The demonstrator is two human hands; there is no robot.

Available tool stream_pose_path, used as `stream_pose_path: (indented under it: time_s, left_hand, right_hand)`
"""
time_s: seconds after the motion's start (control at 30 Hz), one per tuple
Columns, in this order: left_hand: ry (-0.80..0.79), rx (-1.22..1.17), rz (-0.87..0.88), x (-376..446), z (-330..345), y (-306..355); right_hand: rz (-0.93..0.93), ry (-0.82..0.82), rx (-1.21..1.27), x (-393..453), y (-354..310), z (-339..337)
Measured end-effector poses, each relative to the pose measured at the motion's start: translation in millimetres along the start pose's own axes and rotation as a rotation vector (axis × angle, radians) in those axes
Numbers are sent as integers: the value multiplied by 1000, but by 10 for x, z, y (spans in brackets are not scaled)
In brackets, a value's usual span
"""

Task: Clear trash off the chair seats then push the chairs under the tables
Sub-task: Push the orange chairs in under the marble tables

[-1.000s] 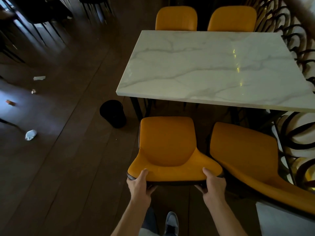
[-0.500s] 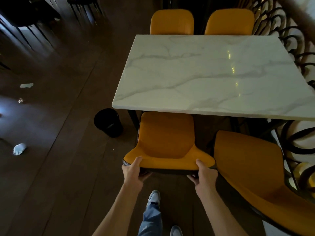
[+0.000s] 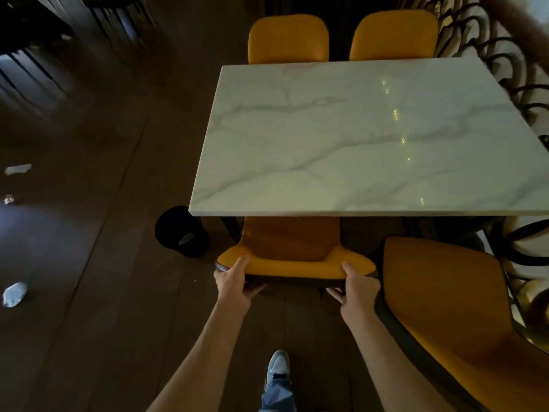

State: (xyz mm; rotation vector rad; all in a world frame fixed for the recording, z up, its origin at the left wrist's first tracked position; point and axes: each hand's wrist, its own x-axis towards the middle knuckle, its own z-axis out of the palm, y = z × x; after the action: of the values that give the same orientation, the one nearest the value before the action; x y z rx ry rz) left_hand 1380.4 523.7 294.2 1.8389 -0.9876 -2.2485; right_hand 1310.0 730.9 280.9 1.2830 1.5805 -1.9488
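An orange chair [image 3: 292, 251] stands in front of me with most of its seat hidden under the white marble table [image 3: 356, 138]. My left hand [image 3: 233, 282] grips the left end of its backrest top, and my right hand [image 3: 355, 288] grips the right end. The part of the seat I can see has no trash on it. A second orange chair [image 3: 439, 298] stands pulled out to the right, its seat bare. Two more orange chairs [image 3: 288, 38] [image 3: 393, 35] sit at the table's far side.
A black bin [image 3: 182, 231] stands on the dark wooden floor by the table's near left corner. Scraps of white trash lie on the floor at the left [image 3: 13, 294] [image 3: 17, 168] [image 3: 8, 199]. A curved metal railing [image 3: 505, 55] runs along the right side.
Both hands have pushed the chair forward, so its seat has slid from fully exposed to mostly under the table. I have stepped closer to the table.
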Motion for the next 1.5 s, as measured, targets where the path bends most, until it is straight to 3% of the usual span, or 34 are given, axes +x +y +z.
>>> stream_pose_path:
  time_s: [0.53, 0.97, 1.17, 1.3, 1.5]
  left_hand:
    - [-63, -11, 12, 294, 545, 341]
    - [-95, -6, 1, 293, 583, 307]
    - [-129, -19, 10, 228, 522, 296]
    - [-37, 154, 157, 132, 501, 242]
    - [11, 659, 642, -172, 595, 179]
  right_hand:
    - [-58, -19, -49, 352, -524, 513]
    - [-36, -27, -76, 388, -623, 475]
    - [-58, -124, -126, 332, -597, 348]
    - [-204, -117, -272, 210, -554, 170]
    - [-619, -131, -671, -132, -677, -56]
